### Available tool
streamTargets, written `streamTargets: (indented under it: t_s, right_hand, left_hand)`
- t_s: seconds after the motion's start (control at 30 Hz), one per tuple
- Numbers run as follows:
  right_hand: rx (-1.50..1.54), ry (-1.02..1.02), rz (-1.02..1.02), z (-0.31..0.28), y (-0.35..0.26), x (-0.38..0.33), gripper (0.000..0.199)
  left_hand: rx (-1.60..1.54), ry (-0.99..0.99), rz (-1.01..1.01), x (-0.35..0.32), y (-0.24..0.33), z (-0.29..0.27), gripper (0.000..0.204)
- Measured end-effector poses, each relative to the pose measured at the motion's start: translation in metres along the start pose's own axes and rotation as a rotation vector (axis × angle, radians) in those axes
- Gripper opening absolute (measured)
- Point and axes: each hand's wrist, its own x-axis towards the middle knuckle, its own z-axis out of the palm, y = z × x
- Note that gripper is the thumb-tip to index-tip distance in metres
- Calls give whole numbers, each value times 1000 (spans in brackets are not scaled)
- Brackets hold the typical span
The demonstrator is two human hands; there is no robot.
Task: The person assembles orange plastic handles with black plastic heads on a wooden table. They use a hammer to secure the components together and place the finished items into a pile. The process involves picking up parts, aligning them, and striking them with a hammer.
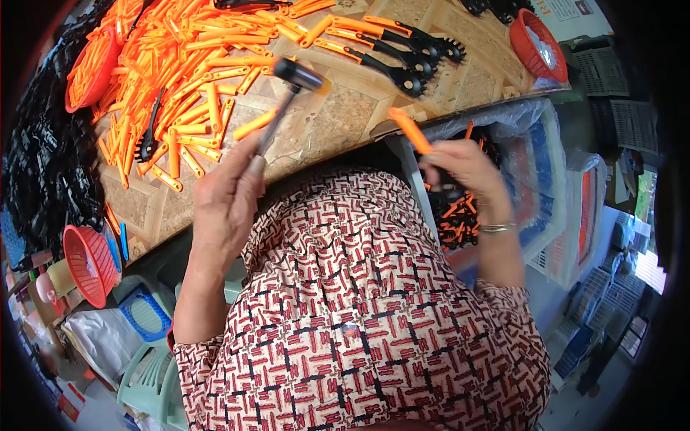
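A hammer (280, 118) with a black cylindrical head and a yellowish end stands tilted above the table edge, its grey shaft gripped in my left hand (228, 188). My right hand (466, 169) is closed around an orange plastic handle (411, 129) that points up and left. Below that hand is a dark, blurred shape, and I cannot tell whether it joins the handle. Several black pasta servers (410, 61) with orange handles lie side by side on the table (352, 118). A big heap of loose orange handles (180, 72) covers the table's left part.
At the table's right edge stands a red basket (537, 47). A plastic-lined crate (535, 172) by my right arm holds black and orange pieces. Glossy black pieces (47, 158) pile up at far left, above another red basket (92, 264). A pale green chair (151, 384) is below.
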Motion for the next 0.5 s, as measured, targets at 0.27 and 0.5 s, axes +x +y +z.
streamTargets:
  t_s: [0.27,0.5]
  right_hand:
    - [-951,792,-509,-36,-41,4,19]
    - [-1462,811,-801,43,-79,105,25]
  left_hand:
    - [201,50,58,25,-19,10,33]
    - [154,106,81,23,-42,5,35]
